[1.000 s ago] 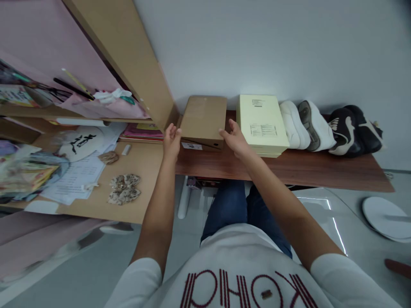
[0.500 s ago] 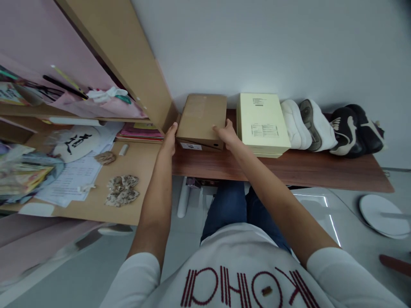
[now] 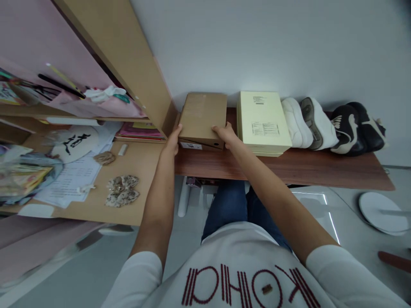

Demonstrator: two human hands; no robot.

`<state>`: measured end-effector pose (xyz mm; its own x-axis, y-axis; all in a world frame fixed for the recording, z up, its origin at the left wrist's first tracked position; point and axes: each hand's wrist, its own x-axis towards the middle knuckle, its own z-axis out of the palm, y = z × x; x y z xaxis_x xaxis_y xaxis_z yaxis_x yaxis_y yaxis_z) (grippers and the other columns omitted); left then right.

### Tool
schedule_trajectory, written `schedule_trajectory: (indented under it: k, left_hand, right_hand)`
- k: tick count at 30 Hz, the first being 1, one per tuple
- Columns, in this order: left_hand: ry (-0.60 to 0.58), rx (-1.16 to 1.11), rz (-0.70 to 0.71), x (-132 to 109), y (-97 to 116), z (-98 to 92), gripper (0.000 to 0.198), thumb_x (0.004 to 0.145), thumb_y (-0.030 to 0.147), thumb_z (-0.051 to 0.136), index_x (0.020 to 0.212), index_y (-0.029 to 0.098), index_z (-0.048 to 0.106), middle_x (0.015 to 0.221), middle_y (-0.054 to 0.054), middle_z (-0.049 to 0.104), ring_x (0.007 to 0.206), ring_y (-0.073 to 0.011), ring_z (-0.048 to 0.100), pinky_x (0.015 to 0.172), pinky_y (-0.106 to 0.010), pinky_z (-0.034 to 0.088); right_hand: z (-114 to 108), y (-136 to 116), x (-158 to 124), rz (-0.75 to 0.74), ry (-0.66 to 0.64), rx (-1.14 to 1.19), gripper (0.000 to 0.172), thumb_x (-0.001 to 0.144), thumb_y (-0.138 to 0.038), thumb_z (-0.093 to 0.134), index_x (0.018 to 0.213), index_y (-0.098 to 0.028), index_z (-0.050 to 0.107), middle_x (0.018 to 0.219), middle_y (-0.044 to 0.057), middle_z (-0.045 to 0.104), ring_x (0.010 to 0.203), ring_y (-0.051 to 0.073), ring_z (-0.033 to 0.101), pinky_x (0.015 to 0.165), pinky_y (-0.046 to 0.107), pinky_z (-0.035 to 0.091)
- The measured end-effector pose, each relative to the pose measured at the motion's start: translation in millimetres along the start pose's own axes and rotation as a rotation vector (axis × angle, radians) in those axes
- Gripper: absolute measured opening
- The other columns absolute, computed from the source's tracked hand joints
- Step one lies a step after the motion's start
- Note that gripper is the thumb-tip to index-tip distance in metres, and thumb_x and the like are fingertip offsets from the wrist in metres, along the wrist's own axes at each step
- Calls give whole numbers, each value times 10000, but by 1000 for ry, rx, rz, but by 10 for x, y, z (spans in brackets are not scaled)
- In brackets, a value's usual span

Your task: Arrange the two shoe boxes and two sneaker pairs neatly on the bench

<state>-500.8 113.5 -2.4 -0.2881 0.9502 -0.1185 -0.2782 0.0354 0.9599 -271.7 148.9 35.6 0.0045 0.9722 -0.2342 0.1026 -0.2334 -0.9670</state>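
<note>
Brown box [image 3: 203,119] is at the left end of the dark wood bench [image 3: 208,164], set back from its near edge; cream box [image 3: 265,119] just right of it, apart. Left hand [image 3: 171,142] on the box's near-left corner, thumb on top, fingers down the side; right hand [image 3: 227,136] mirrors it on the right side. Each hand pinches lid edge and side wall; fingers mostly hidden, can't tell if spread. Looks like cardboard: likely stiff, fairly light, decent friction, corners crushable. Contents unseen, so weight is a guess. Front seam gaps under the lid [image 3: 204,105], so it's probably loose. Best hold: both side walls, low, fingers under the base.
</note>
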Motion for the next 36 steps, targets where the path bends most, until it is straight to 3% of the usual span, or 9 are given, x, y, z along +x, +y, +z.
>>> schedule_trajectory:
  k: [3,9,19,22,25,28,30,36]
  left_hand:
    - [25,-43,-15,-13,-9,33,546,783,579,762,1196,225,713,1394,-82,666,1444,-252,486,1265,-456,292]
    - [1,-36,-38,-108,30,91,585,788,596,747,1231,218,695,1419,-96,648,1431,-256,502,1255,-468,311]
    - [-134,12,-34,-242,391,107,704,859,764,548,1274,209,671,1309,-128,711,1355,-312,577,1146,-489,462]
    - [-103,9,-46,-247,470,57,641,876,727,561,1267,231,671,1308,-114,714,1312,-304,614,1103,-485,501]
    - [-84,-7,-35,-273,538,21,632,884,709,562,1271,220,667,1310,-135,709,1299,-330,621,1081,-539,504]
    - [-83,-29,13,-302,611,25,633,895,676,571,1305,200,651,1324,-152,698,1316,-351,604,1090,-592,478]
    - [-82,-44,46,-307,651,54,617,903,643,581,1322,193,643,1336,-144,693,1330,-349,592,1107,-589,466]
    - [-78,-59,109,-252,635,230,570,880,574,661,1293,181,657,1347,-127,686,1359,-340,568,1147,-508,457]
  right_hand:
    - [38,19,-41,88,15,19,764,792,-292,743,1449,-125,389,1378,191,626,1226,267,649,1094,436,512]
    - [20,64,-77,75,14,17,720,799,-374,741,1425,-208,427,1413,144,617,1270,263,621,1125,469,482]
    - [-112,-39,-227,115,-48,132,521,852,-415,682,1312,-199,566,1328,147,674,1205,275,661,1073,490,513]
    - [-91,-50,-275,140,-105,177,553,880,-505,634,1341,-211,557,1305,150,681,1166,298,679,989,539,556]
    - [-14,-6,-288,99,-151,186,653,899,-569,583,1458,-252,465,1412,140,622,1206,294,663,962,558,566]
    - [92,65,-264,-15,-134,141,755,903,-564,595,1557,-283,342,1584,108,471,1372,231,552,1095,503,481]
    - [154,104,-239,-66,-118,109,753,917,-541,595,1567,-253,345,1632,102,404,1461,187,454,1181,439,387]
    - [217,111,-187,-66,-163,61,595,965,-427,549,1506,-194,469,1600,92,457,1505,179,390,1254,444,255]
